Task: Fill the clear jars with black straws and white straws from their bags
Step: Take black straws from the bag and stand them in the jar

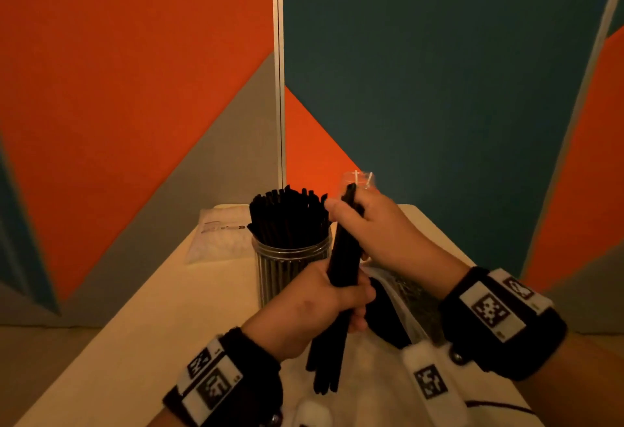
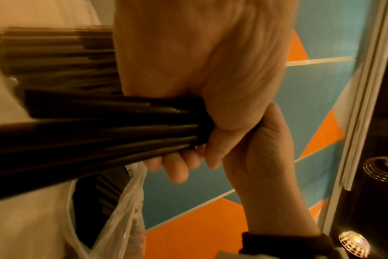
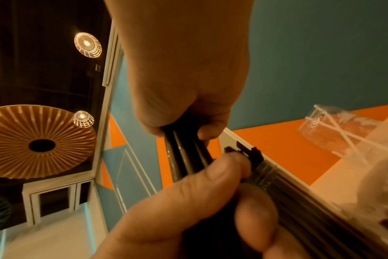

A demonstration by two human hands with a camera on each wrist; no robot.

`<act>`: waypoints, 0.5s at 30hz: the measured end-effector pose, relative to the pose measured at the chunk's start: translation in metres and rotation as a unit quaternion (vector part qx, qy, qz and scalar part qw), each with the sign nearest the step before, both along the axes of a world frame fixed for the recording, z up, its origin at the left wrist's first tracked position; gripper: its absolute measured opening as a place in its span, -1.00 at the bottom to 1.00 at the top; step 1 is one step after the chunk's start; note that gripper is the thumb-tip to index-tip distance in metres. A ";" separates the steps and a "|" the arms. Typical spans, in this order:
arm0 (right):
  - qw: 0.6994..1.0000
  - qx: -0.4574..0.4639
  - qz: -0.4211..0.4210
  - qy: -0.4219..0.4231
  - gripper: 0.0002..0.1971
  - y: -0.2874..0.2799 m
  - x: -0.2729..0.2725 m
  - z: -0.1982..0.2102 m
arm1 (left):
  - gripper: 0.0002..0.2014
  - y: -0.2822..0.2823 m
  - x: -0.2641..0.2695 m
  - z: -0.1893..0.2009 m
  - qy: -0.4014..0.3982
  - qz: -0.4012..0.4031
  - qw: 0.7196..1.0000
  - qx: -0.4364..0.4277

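Nearest, the left hand (image 1: 324, 301) and right hand (image 1: 378, 224) both grip a bundle of black straws (image 1: 341, 257) beside the nearly full black-straw jar (image 1: 290, 257); the far-right jar (image 1: 358, 180) shows only two white straws.

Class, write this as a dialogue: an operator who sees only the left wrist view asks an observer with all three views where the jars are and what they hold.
Operator: I see a black straw bundle gripped, but no jar. Is one nearby?
Observer: Yes. In the head view a clear jar packed with black straws stands just left of the bundle.
Operator: Is there a second jar?
Observer: Yes. Behind the right hand a second jar holds only a few white straws.
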State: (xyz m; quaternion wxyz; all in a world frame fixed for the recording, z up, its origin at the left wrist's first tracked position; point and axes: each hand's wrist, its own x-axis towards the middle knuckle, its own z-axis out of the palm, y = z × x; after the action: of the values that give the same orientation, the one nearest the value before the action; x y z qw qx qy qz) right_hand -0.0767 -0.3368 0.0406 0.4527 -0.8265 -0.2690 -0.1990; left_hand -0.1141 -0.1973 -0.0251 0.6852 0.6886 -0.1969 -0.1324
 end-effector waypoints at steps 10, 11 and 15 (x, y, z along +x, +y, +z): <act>0.996 0.025 -0.025 -0.085 -0.77 0.014 0.023 -0.029 | -0.92 0.042 0.013 0.016 -0.074 0.146 0.984 -0.074; 0.992 -0.052 -0.041 -0.106 -0.88 0.014 0.025 -0.040 | -0.95 0.046 0.014 0.022 -0.089 0.159 0.979 -0.090; 0.960 -0.234 -0.046 -0.149 -0.77 0.017 0.026 -0.075 | -0.95 0.053 0.021 0.046 -0.145 0.189 0.964 -0.115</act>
State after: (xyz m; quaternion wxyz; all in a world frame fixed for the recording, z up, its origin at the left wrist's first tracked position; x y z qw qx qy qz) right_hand -0.0509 -0.3199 -0.0342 0.1921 -0.8819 -0.3339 -0.2717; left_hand -0.0928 -0.1445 0.0205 0.7364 0.6416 -0.1748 0.1243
